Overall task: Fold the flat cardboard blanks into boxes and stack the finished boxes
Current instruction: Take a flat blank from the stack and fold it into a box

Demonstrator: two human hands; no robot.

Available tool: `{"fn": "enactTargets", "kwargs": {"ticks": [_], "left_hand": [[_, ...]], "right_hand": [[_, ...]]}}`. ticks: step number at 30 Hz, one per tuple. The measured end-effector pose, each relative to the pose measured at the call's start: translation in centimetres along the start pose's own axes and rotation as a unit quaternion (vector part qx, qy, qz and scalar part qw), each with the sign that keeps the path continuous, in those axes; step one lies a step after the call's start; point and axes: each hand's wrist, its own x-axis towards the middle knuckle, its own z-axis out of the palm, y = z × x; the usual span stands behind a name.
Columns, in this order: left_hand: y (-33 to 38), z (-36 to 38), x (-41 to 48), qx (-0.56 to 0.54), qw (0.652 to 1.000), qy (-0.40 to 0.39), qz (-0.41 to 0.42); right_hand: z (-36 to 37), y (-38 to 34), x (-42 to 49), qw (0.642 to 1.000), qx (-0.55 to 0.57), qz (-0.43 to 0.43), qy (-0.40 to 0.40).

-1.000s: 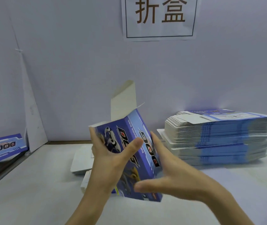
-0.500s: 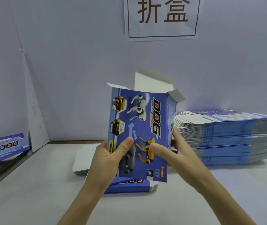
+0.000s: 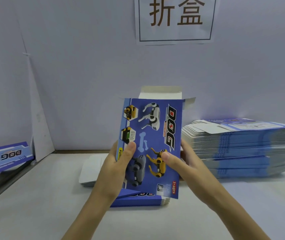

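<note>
1. The box [image 3: 155,135] is held upright above the table [image 3: 34,205], pinched between the left hand [image 3: 117,168] and right hand [image 3: 186,163], thumbs on its front
2. The open top flaps [image 3: 160,92] can be crushed if it is squeezed unevenly

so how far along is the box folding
Early. Done: what looks like one folded box lies at far left. In hand: left hand and right hand grip an opened box upright, its top flaps not yet closed. Left: the tall stack of flat blanks at right.
</note>
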Motion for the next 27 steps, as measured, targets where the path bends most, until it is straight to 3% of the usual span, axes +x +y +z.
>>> {"fn": "enactTargets", "kwargs": {"ticks": [13, 20, 23, 27], "left_hand": [[-0.7, -0.1, 0.0, 0.004, 0.998, 0.03, 0.051], [-1.1, 0.1, 0.2, 0.023, 0.999, -0.043, 0.02], [-1.2, 0.1, 0.2, 0.034, 0.999, -0.025, 0.023], [-0.4, -0.5, 0.4, 0.015, 0.997, 0.03, 0.063]], "right_hand": [[-0.1, 0.1, -0.1, 1.0, -0.005, -0.001, 0.028], [0.7, 0.6, -0.3, 0.992, -0.091, -0.063, 0.062], [0.7, 0.7, -0.2, 0.99, -0.082, -0.073, 0.091], [-0.3, 0.2, 0.0, 0.999, -0.032, 0.012, 0.013]]}}
